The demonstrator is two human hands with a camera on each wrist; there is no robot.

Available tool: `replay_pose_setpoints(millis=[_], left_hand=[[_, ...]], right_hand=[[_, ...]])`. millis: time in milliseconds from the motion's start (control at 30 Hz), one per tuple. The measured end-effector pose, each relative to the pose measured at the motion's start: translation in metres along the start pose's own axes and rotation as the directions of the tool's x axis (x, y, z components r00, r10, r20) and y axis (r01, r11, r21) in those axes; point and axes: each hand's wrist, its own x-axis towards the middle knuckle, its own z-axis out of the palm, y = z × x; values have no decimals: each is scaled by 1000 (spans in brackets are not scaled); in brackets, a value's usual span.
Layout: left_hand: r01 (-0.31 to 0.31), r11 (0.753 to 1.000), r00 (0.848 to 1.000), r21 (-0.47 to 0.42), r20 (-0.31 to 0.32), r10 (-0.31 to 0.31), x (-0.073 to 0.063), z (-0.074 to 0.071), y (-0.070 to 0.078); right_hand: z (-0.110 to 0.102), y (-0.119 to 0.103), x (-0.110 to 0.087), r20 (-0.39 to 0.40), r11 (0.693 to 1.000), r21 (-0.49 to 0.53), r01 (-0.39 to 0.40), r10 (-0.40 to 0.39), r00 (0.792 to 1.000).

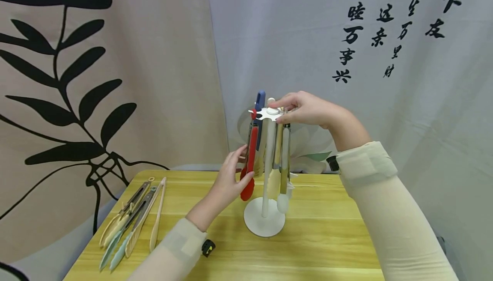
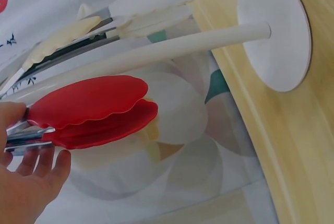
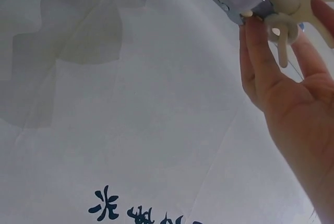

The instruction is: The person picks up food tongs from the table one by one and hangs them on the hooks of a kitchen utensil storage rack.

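A white utensil stand (image 1: 265, 216) with a round base and a hooked top stands upright on the table. Red-tipped tongs (image 1: 252, 152) hang from a hook on its left side. My left hand (image 1: 227, 178) holds them, thumb on one arm and fingers on the other; in the left wrist view their scalloped red heads (image 2: 91, 101) are slightly apart. At the top, my right hand (image 1: 308, 109) pinches the stand's hooked top, partly hiding it. Blue-handled tongs (image 1: 260, 101) hang behind the red ones. Cream and white tongs (image 1: 284, 165) hang on the right, partly overlapping.
Several more tongs (image 1: 132, 216), with cream and pale green tips, lie in a group on the left of the wooden table (image 1: 327, 229). A patterned curtain (image 1: 173, 79) hangs close behind the table's back edge.
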Motion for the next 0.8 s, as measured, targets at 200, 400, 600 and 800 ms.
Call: replay_pose_setpoints(millis=[200,400,600,800], left_hand=[[-7,1000,1000,-26,-1,7,-1,4,-1],[10,999,1000,-46,7,-10,-2,5,-1],[27,999,1000,-33,10,-26,-4,4,-2],[37,999,999,-34,13,-37,-6,4,-7]], right_hand=[[1,1,0,-8,1000,5,-5,5,1000],[1,1,0,-14,1000,20,0,1,1000],[2,0,0,-22,1000,18,-7,7,1000],[2,-1,0,-29,1000,23,-17,18,999]])
